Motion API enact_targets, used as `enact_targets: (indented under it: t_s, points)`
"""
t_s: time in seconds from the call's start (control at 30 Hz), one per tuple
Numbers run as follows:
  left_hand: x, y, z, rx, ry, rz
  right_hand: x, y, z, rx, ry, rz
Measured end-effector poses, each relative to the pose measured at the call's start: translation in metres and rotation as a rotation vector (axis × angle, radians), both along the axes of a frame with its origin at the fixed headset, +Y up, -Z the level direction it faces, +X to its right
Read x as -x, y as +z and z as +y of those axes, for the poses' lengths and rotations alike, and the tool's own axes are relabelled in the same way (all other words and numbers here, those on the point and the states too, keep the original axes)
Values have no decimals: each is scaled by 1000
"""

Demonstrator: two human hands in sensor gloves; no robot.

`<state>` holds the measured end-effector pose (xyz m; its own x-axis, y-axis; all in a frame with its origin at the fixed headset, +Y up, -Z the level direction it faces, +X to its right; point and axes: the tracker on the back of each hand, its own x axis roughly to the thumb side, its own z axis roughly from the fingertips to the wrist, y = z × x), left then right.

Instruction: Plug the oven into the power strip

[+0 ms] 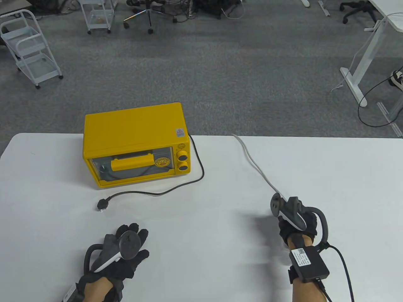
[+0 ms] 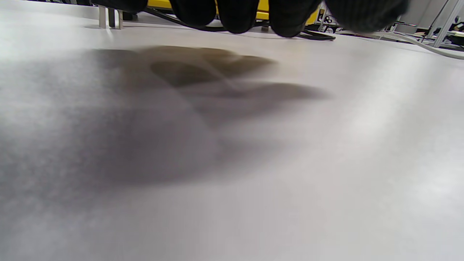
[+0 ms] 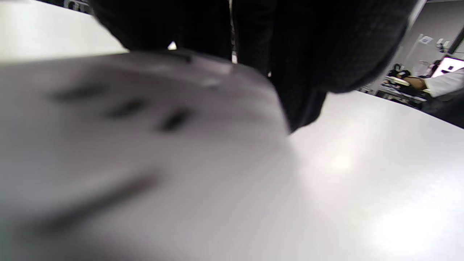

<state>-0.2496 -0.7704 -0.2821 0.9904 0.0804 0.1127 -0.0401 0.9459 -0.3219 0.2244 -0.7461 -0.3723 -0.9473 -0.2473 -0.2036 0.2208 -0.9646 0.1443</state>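
Table view: right grip grasps power strip; plug beyond released left grip.

We get even, bright overhead light in the table view, sharp across the frame, with slight wide-angle bowing at the table edges. Soft shadow sits left of the right hand; faint one under the oven front. No hard glare on the tabletop there.

Left wrist view: low angle, tabletop soft and grainy, broad dark shadow of the left hand spread over the left half, mild sheen on the right.

Right wrist view: heavily blurred; power strip close to lens and out of focus, slots smeared. Bright glare patches on the table at lower right. Glove fabric nearly black, little detail.
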Motion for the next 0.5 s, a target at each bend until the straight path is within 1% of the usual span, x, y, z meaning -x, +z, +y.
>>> enact_targets:
  t_s: [0.1,0.2,0.27,0.33,0.37,0.43,0.5]
  points:
    - [-4,1,0,10,4,-27,22,14,3,-12,-54,32]
    - [-7,2,1,13,1,-41,46,27,4,-57,-126,92]
    - [-9,3,1,14,4,-51,63,33,3,-46,-167,139]
    - [-12,4,1,20,3,-64,79,37,2,-22,-233,188]
    - [-13,4,1,22,0,-70,90,39,2,22,-262,213]
    - [-15,5,1,25,-3,-80,106,42,1,46,-311,252]
    - [-17,5,1,27,-1,-85,123,45,1,104,-317,297]
